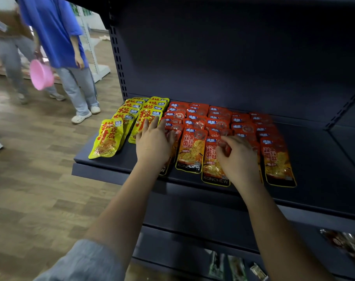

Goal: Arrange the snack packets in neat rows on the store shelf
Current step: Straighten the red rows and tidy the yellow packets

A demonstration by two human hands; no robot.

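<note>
Right now both hands are on the snack packets on the dark shelf [103, 161]. The left hand [152, 142] lies flat with its fingers straight, pressing down on the leftmost row of red packets [192, 148], just beside the yellow packets [107, 138]. The right hand [239, 157] has its fingers curled round the top of one red packet [213, 165] at the front of its row and pinches it.

The red packets lie in rows, each one partly on top of the one behind, like roof tiles. The yellow ones sit in two rows at the left end of the shelf. The front yellow one is tilted and sticks out to the side.

These packets look light and soft, like thin shiny bags. I think they will bend easily and slide over each other, because the wrap looks smooth. A good place to hold one is at the flat top edge or by both sides. Pushing with a flat hand should keep a whole row from slipping. Squeezing hard might crush the food inside.
</note>
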